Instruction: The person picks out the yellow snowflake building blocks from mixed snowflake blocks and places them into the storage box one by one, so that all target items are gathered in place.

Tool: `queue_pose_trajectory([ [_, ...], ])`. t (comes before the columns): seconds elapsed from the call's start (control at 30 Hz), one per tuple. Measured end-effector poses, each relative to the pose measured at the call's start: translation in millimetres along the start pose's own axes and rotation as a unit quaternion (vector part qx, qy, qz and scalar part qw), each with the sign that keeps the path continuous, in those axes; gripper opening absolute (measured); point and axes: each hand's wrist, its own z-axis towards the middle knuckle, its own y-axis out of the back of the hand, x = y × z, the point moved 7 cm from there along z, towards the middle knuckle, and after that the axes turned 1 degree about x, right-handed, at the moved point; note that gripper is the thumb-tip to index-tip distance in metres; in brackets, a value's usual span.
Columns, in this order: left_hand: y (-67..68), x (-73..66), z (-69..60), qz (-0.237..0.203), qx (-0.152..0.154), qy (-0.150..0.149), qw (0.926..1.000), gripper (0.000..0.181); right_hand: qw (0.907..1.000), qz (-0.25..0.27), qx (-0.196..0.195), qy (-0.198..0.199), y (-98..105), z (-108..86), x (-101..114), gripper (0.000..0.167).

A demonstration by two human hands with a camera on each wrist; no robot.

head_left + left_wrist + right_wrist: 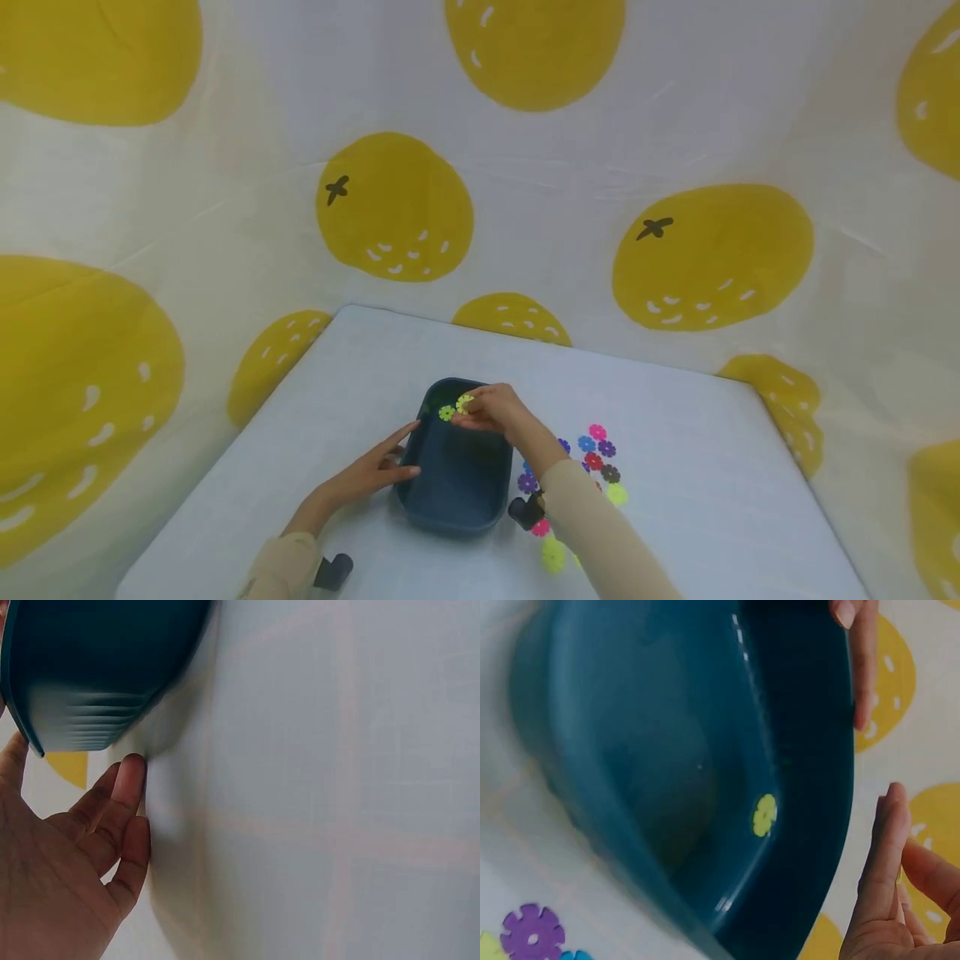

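Note:
A dark blue-green plastic tub [453, 492] stands on the table, and one yellow-green snowflake disc [764, 815] lies inside near its far end. My left hand [363, 477] is at the tub's left side, its fingers spread. In the left wrist view, a fingertip of that hand [64, 862] touches the tub's rim while other fingers stay loosely bent beside the wall. Over the far end of the tub, my right hand [497, 410] pinches another yellow-green snowflake disc [464, 404] between thumb and fingers. Only a thin edge of it shows in the right wrist view.
Right of the tub lie several loose snowflake discs, among them pink [597, 432], red [593, 461], black [611, 473] and purple [532, 934] ones. My right forearm [592, 525] covers part of them. A fruit-patterned cloth [540, 208] hangs behind the white table [712, 483].

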Motion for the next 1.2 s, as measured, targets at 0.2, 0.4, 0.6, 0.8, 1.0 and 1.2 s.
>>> queue_pose_trajectory([
  [0.2,0.9,-0.1,1.5,-0.005,0.002,-0.004,1.0,0.08,0.9988,0.03,-0.036,-0.017,-4,18.4,-2,0.026],
  [0.4,-1.4,-0.3,3.8,-0.01,0.005,-0.012,0.9999,0.08,0.9961,0.052,-0.063,-0.035,-3,32.0,-8,0.023],
  [0.6,-2.0,-2.5,3.6,-0.014,0.004,-0.017,0.9997,0.081,0.9932,0.073,-0.071,-0.056,-6,42.8,-22,0.027],
  [0.8,-2.6,-2.4,4.2,-0.019,0.009,-0.017,0.9996,0.08,0.9917,0.08,-0.056,-0.083,-16,48.6,-37,0.029],
  [1.0,-1.8,-4.1,4.1,-0.015,0.011,-0.025,0.9995,0.081,0.9904,0.071,-0.063,-0.101,-18,54.0,-44,0.03],
  [1.2,-1.1,-3.9,2.2,-0.007,0.008,-0.023,0.9997,0.081,0.9894,0.053,-0.064,-0.119,-22,56.0,-52,0.031],
])
